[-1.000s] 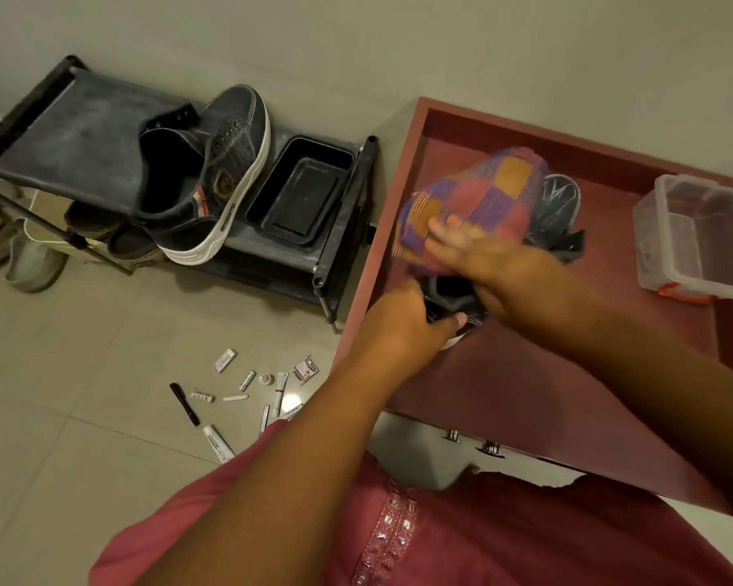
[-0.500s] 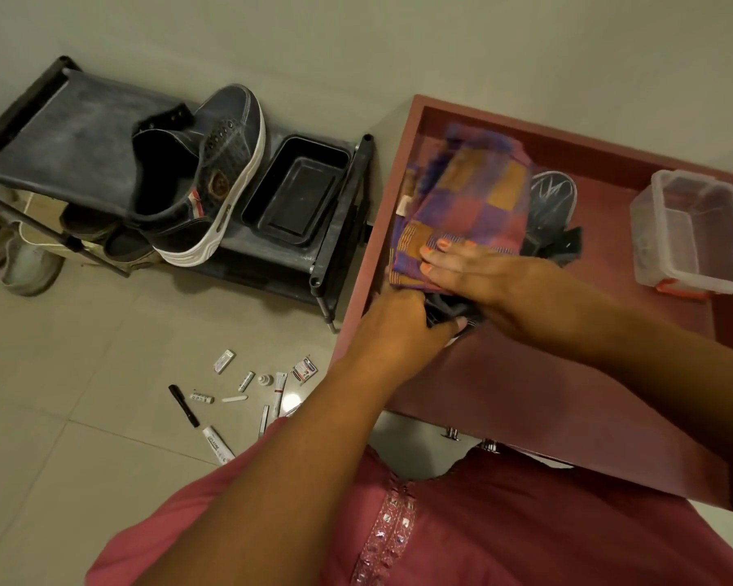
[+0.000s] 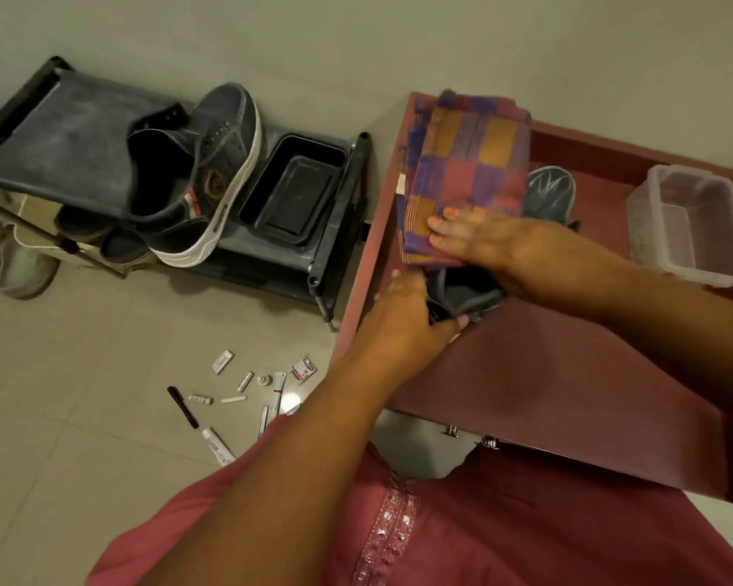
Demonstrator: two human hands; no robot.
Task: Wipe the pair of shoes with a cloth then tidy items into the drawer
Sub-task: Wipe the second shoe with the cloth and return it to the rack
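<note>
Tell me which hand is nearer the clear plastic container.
Right. The right hand presses the checkered cloth on the shoe, partway toward the clear plastic container. The left hand grips the shoe's heel at the drawer's opposite side, farther away.

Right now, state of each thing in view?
cloth: folded, pressed on the shoe by the right hand
shoe on the red surface: mostly covered, heel gripped by the left hand
second shoe: tilted on the rack
black tray: empty, on the rack
clear container: lidless
small items: scattered on the floor
</note>
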